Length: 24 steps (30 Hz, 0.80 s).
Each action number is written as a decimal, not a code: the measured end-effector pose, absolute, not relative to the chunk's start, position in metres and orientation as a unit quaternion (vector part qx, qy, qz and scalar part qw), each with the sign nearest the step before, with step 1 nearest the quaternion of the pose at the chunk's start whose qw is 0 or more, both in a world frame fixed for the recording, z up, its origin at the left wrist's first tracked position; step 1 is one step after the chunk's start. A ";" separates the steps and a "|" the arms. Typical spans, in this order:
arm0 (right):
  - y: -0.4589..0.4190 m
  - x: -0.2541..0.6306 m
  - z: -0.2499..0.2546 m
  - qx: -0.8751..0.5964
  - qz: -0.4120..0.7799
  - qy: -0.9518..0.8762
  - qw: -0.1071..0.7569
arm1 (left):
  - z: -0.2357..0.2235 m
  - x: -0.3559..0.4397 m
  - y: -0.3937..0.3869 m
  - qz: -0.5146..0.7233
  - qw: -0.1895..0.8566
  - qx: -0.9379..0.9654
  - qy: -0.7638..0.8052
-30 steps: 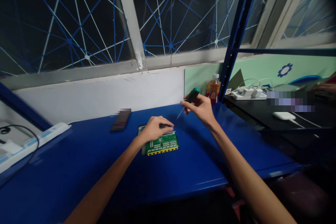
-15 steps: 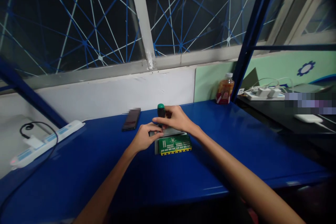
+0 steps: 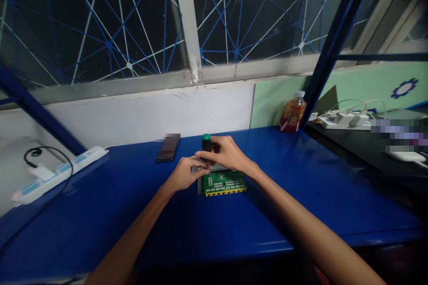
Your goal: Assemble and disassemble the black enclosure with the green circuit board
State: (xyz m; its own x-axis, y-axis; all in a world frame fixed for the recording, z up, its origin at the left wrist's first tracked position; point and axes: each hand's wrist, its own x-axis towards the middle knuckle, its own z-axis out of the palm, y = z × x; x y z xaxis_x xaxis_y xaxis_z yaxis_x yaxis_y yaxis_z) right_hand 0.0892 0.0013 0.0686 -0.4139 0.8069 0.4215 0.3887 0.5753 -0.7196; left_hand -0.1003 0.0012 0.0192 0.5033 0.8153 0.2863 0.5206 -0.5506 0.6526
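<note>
A screwdriver (image 3: 207, 143) with a green-topped black handle stands upright in my right hand (image 3: 224, 153), whose fingers are wrapped round it. Its lower end goes down to the far left part of a green circuit board (image 3: 224, 181) with yellow connectors along the near edge. My left hand (image 3: 184, 173) is pinched close to the screwdriver's tip, over the board's left corner. What those fingertips hold, if anything, is too small to make out. Grey metal shows beside the board and behind it, partly hidden by my hands.
On the blue table (image 3: 160, 227) a dark phone (image 3: 169, 148) lies behind my left hand. A white power strip (image 3: 63, 176) with a black cable is at the left. A drink bottle (image 3: 293, 113) stands at the back right. A second power strip (image 3: 344, 121) lies on the black desk.
The whole view has shifted slightly. Both hands keep their places at the board, and the screwdriver stays upright in my right hand.
</note>
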 end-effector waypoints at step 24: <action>-0.005 0.082 0.077 -0.393 0.178 -0.774 0.464 | 0.017 -0.095 -0.002 0.323 0.283 0.822 0.374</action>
